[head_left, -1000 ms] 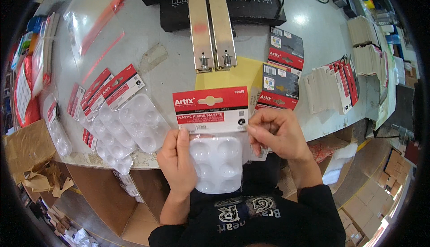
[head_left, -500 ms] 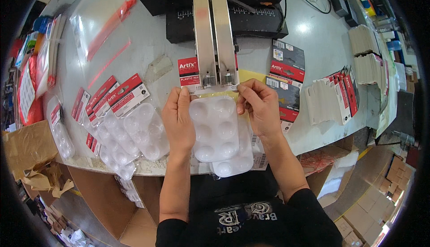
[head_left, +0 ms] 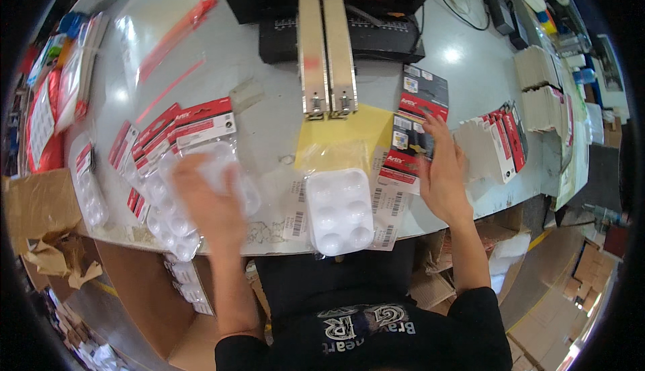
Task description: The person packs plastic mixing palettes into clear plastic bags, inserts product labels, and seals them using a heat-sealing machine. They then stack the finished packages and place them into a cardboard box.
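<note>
My left hand (head_left: 211, 196), smeared by motion, is over the pile of bagged white plastic paint palettes (head_left: 168, 203) with red and white header cards; its fingers and anything in them are unclear. On the right, my right hand (head_left: 445, 173) has its fingers stretched out and apart at the right edge of a black and red header card (head_left: 403, 149). Between the hands lies a white paint palette (head_left: 339, 210) with round wells, in a clear bag with its upper end uncovered by any card. Under it are a yellow sheet (head_left: 319, 132) and barcode label sheets (head_left: 388, 210).
A black stapling machine (head_left: 282, 42) with two metal arms (head_left: 327, 55) stands at the back. Stacked header cards (head_left: 487, 146) are at right, clear bags (head_left: 158, 21) at far left. An open cardboard box (head_left: 141, 297) sits below the table edge.
The palette bag with its card has left the stapler arms. My left hand has moved left to the pile; my right hand has moved right to the header cards. Another bagged palette lies exposed in front.
</note>
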